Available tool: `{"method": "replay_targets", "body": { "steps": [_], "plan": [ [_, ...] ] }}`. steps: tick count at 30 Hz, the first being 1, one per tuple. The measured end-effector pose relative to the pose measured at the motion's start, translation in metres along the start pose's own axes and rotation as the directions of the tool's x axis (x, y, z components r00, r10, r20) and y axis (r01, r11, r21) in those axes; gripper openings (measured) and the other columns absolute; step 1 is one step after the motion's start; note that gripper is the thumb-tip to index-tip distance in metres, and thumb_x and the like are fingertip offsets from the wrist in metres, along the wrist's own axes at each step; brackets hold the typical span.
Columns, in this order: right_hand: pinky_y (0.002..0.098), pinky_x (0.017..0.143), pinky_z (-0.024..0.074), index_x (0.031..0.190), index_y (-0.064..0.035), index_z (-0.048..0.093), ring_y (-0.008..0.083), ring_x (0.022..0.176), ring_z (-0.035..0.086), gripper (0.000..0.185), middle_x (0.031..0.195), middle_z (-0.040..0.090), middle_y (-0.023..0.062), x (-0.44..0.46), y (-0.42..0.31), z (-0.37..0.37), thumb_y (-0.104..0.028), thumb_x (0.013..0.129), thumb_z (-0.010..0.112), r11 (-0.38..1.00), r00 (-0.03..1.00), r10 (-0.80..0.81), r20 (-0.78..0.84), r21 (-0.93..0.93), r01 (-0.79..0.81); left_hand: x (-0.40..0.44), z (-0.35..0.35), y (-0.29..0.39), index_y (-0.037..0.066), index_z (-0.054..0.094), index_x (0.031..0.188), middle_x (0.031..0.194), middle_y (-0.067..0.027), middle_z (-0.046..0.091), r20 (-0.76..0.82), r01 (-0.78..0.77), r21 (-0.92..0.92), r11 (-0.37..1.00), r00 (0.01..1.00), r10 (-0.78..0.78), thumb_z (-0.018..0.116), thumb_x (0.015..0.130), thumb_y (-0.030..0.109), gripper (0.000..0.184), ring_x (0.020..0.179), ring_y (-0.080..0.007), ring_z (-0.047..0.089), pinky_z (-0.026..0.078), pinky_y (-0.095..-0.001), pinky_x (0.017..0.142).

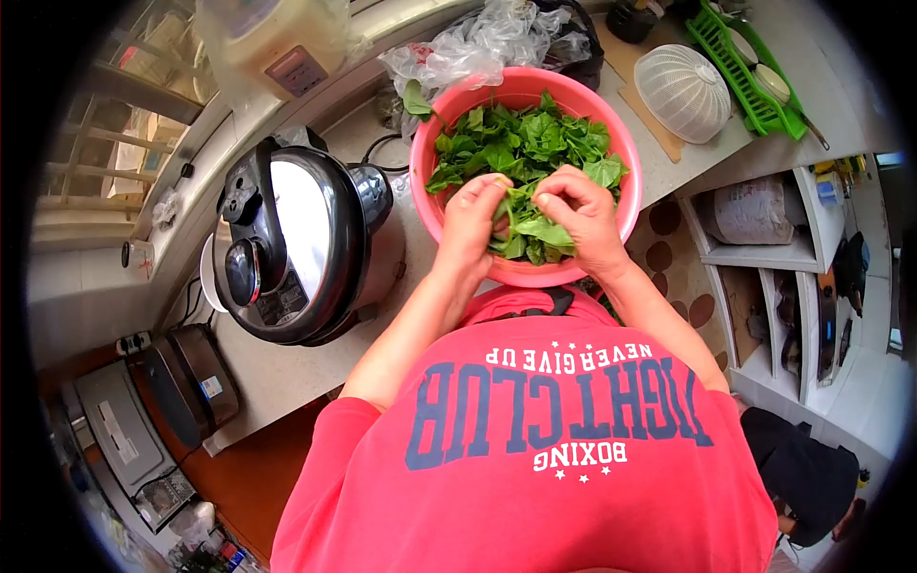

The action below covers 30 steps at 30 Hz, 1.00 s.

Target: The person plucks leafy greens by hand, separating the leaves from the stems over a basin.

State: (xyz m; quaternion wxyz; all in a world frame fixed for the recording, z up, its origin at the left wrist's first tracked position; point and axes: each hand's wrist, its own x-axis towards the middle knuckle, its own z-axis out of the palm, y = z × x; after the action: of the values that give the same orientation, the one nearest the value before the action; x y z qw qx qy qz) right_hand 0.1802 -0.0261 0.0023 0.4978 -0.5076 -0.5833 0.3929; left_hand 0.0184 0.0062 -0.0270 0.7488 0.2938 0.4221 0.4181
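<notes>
A pink plastic basin [627, 153] full of loose leafy greens [521, 138] sits in front of my body. Over its near side, my left hand [473, 215] pinches a green stem between thumb and forefinger. My right hand [583, 215] is close beside it, fingers curled in a pinch on the same leafy sprig [521, 210]. The sprig's leaves hang between both hands, just above the pile. One leaf [415, 99] pokes over the basin's far left rim.
Left of the basin stands an electric pressure cooker [306, 244]. Crumpled plastic bags [487, 48] lie behind it. At the back right are a white mesh dome [683, 93] and a green dish rack [750, 72]. White shelves [764, 253] stand to the right.
</notes>
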Motion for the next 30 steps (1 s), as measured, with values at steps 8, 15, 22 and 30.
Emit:
{"method": "replay_targets", "body": {
  "steps": [8,15,22,30],
  "plan": [
    [0.0226,0.073,0.0422,0.088,-0.0017,0.06,0.0084,0.081,0.052,0.006,0.086,0.054,0.0002,0.009,-0.002,-0.041,-0.007,0.09,0.059,0.983,0.98,0.064,-0.19,0.182,-0.029,0.005,-0.02,0.004,0.011,0.055,0.097,0.074,0.0011,0.049,0.04,0.093,-0.214,0.972,0.995,-0.086,0.055,0.093,0.02,0.01,0.055,-0.0089,0.042,0.036,-0.0238,0.047],
    [0.0319,0.067,0.0457,0.088,0.0008,0.062,0.0238,0.074,0.058,0.01,0.08,0.059,0.0119,-0.002,0.021,-0.047,-0.007,0.081,0.062,0.861,1.0,-0.017,0.014,-0.508,0.022,0.006,-0.029,0.002,0.01,0.054,0.1,0.076,0.0006,0.05,0.219,0.244,-0.466,0.851,0.963,-0.156,0.055,0.093,0.019,0.011,0.056,-0.009,0.041,0.033,-0.0227,0.048],
    [0.0279,0.061,0.0439,0.088,-0.0002,0.062,0.0145,0.066,0.055,0.008,0.071,0.058,0.0062,-0.006,0.021,-0.037,-0.008,0.084,0.061,0.963,0.994,0.103,-0.038,-0.248,-0.109,0.006,-0.027,0.0,0.009,0.052,0.094,0.076,-0.0015,0.051,0.189,0.405,-0.573,0.712,0.911,-0.366,0.055,0.093,0.019,0.011,0.054,-0.0095,0.039,0.032,-0.0229,0.046],
    [0.0206,0.05,0.0329,0.085,-0.0003,0.061,0.0024,0.057,0.041,0.01,0.066,0.048,-0.0057,-0.011,0.006,-0.032,-0.009,0.089,0.056,0.911,0.901,0.406,0.152,0.015,-0.412,0.0,-0.012,-0.005,0.009,0.054,0.089,0.072,-0.0011,0.051,-0.089,0.243,-0.211,0.947,0.96,-0.266,0.055,0.091,0.017,0.008,0.053,-0.0109,0.044,0.037,-0.0251,0.044]
  ]
}}
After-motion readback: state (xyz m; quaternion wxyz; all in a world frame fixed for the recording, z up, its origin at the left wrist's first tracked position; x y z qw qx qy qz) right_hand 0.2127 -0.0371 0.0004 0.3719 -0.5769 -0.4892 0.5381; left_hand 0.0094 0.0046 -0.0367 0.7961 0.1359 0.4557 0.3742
